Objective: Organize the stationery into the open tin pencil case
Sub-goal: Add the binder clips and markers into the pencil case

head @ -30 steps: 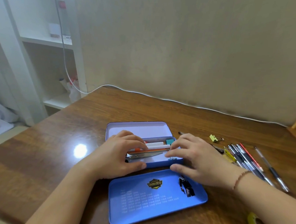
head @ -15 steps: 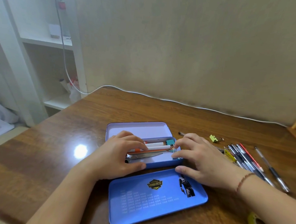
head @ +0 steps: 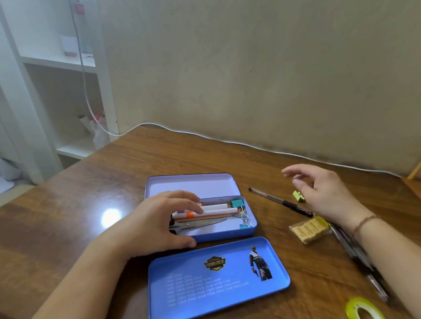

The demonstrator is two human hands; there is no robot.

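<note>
The open blue tin pencil case (head: 249, 231) lies mid-table with white markers (head: 217, 209), scissors (head: 201, 224) and teal binder clips (head: 237, 203) inside. My left hand (head: 159, 223) rests on its left end, fingers over the markers and thumb against the front wall. My right hand (head: 322, 192) hovers empty to the right, fingers loosely spread, above a green binder clip (head: 298, 195) and a black pen (head: 279, 201). Under my right forearm lies a bundle of pens (head: 360, 262).
A blue lid (head: 219, 280) with a figure print lies in front of the case. A tan packet (head: 308, 230) sits to the right, and a green tape roll (head: 367, 317) sits at the near right. A white cable (head: 254, 145) runs along the table's back edge.
My right hand has lifted off the case's right end and moved right and back, over the green binder clip. The tan packet is now uncovered. My left hand stays on the case.
</note>
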